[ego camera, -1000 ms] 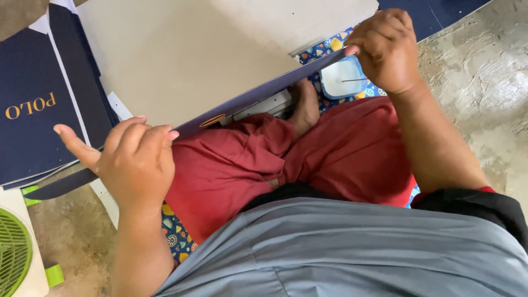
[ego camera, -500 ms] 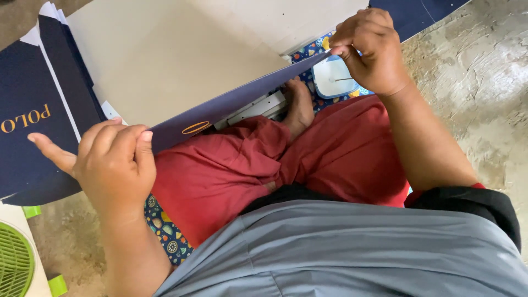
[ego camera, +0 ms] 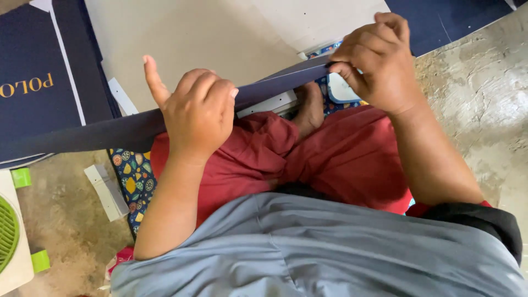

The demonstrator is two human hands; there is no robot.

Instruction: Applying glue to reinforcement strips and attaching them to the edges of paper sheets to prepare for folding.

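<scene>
A large flat cardboard sheet (ego camera: 220,38), beige on its upper side and navy on its folded edge flap (ego camera: 110,132), lies over my lap. My left hand (ego camera: 195,110) presses on the navy flap near its middle, fingers curled over the edge and thumb raised. My right hand (ego camera: 379,60) pinches the same flap at its right end. Red trousers (ego camera: 341,159) and a bare foot (ego camera: 311,107) show under the sheet.
Navy flat box sheets (ego camera: 33,82) with gold lettering are stacked at the left. A white and green fan (ego camera: 11,236) sits at the bottom left. A patterned mat (ego camera: 132,181) and a white strip (ego camera: 107,192) lie on the concrete floor (ego camera: 484,99).
The flap has been folded up further. My left hand slid right along its edge toward the middle. The view shifted, so the stacked navy sheets show more.
</scene>
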